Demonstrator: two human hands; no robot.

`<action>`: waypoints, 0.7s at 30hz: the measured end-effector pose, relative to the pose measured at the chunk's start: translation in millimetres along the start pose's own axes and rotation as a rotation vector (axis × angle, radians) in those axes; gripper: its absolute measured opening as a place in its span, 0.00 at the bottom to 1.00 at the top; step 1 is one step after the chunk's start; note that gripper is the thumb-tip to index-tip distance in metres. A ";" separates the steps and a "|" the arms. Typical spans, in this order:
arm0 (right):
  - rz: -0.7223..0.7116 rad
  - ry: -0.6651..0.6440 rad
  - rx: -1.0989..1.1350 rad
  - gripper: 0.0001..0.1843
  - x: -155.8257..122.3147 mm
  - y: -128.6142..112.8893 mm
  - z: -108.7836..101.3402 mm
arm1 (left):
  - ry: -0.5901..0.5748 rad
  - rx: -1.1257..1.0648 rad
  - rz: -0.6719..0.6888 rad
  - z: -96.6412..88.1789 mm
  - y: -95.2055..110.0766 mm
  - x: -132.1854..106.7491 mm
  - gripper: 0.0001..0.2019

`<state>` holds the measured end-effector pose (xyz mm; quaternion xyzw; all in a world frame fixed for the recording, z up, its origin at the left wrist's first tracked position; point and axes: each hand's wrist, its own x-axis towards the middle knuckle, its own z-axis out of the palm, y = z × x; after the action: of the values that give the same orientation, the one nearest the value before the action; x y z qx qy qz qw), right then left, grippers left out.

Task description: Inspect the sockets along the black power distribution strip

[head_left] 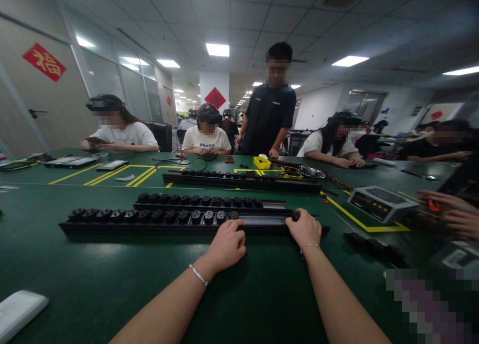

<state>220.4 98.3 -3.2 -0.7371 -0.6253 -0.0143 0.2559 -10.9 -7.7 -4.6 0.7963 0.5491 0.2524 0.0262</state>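
Note:
A long black rail point(264, 223) lies across the table before me, with a row of round black socket modules point(170, 216) set in its channel. My left hand point(229, 241) is at the front edge by the last module of the row, fingers curled onto the rail. Near the rail's right end, my right hand point(305, 229) closes over a round black module point(296, 215), mostly hidden under the fingers. Between my hands the channel shows bare metal. Just behind lies a second rail point(275, 204) with similar modules, and farther back a third rail point(243, 180).
A grey power supply box point(381, 203) sits at right, near another person's hands point(458, 211). Dark parts point(376, 249) lie in front of it. A yellow bin point(261, 163) stands at the back, and a white object point(22, 309) at lower left. Several people are around the table.

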 end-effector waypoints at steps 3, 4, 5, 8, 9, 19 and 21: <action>0.007 0.009 -0.005 0.25 0.3 1.9 -0.8 | 0.002 -0.005 0.005 -0.8 0.4 -0.4 0.04; 0.007 0.021 -0.015 0.26 0.4 2.7 -0.6 | 0.003 -0.005 0.009 -1.0 0.6 -0.5 0.04; 0.007 0.034 -0.026 0.27 0.5 3.5 -0.1 | 0.005 -0.004 0.012 -1.2 0.7 -0.6 0.04; 0.008 0.040 -0.038 0.28 1.9 5.5 1.5 | 0.012 -0.002 0.013 -1.1 0.7 -0.8 0.04; 0.008 0.029 -0.031 0.27 2.6 5.8 1.7 | 0.013 -0.003 0.012 -0.8 0.4 -0.8 0.04; 0.040 -0.049 0.030 0.21 4.7 5.0 -8.1 | 0.031 0.003 0.034 2.8 -2.4 -0.4 0.04; 0.040 -0.060 0.031 0.21 4.0 5.6 -9.1 | 0.032 0.004 0.032 2.5 -2.1 -0.4 0.04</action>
<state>229.2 97.8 4.0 -0.7453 -0.6181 0.0226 0.2489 -11.8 -6.6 -7.6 0.8010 0.5370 0.2644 0.0116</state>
